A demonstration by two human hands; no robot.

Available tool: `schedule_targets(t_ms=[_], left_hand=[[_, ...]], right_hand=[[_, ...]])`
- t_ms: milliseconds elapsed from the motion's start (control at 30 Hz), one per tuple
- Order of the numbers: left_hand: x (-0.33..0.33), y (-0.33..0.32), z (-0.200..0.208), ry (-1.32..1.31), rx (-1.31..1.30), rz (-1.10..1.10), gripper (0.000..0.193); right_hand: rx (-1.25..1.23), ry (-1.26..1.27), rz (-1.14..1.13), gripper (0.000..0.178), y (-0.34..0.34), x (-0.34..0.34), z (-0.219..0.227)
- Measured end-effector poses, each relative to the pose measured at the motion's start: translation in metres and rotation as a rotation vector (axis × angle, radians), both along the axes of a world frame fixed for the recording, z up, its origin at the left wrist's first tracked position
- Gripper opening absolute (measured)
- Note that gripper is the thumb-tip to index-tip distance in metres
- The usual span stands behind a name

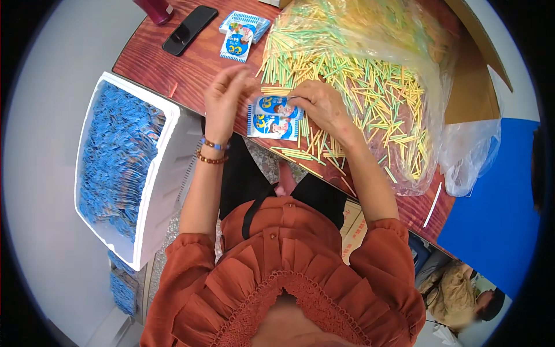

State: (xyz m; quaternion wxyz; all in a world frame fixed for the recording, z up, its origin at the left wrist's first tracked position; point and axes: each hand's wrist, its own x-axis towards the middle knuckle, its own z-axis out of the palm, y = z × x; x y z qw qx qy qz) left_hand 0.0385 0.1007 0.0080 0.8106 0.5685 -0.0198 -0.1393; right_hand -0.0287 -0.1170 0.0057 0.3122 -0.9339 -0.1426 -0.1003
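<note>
Small blue-and-white printed packets [269, 125] lie at the table's front edge, one overlapping another, between my hands. The thumb and fingers of my right hand [322, 105] pinch the upper packet at its right edge. My left hand [227, 89] hovers up and left of the packets, its fingers loosely bent and apart, with slight blur at the tips. I see nothing held in it. Thin yellow and green sticks [347, 87] spread over a clear plastic bag right beside my right hand, and some lie under my right wrist.
A white bin [167, 144] full of blue packets stands left of the table. On the table are a black phone [189, 30], more packets [238, 40] and a dark red container [155, 8]. Cardboard [468, 75] and a blue panel [491, 191] stand right. Another person [457, 295] is low right.
</note>
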Motion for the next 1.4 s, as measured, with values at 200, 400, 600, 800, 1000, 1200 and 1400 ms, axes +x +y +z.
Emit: schedule_targets(t_ms=[200,400,600,800,1000,1200,1400], left_hand=[[-0.03,-0.038,0.016,-0.165,0.141,-0.245,0.018],[-0.046,-0.062,0.01,0.058,-0.12,-0.162,0.01],[-0.058,-0.072,-0.004,0.203,-0.223,-0.153,0.015],[-0.06,-0.08,-0.015,0.158,-0.259,-0.14,0.016],[-0.065,-0.085,-0.007,0.256,-0.262,-0.191,0.025],[-0.069,-0.095,-0.007,0.28,-0.248,-0.281,0.031],[-0.074,-0.097,-0.015,0.231,-0.221,-0.243,0.026]], right_hand=[[0.845,0.487,-0.099,0.01,-0.016,-0.013,0.018],[1.049,0.389,-0.135,0.014,-0.017,-0.034,0.009],[1.116,0.274,-0.355,0.013,-0.012,-0.048,0.003],[1.065,0.292,-0.362,0.022,-0.021,-0.059,0.014],[0.624,-0.131,-0.196,0.021,-0.046,-0.076,0.006],[0.481,-0.058,-0.047,0.034,-0.042,-0.076,0.009],[0.74,0.149,0.024,0.019,-0.052,-0.081,0.013]])
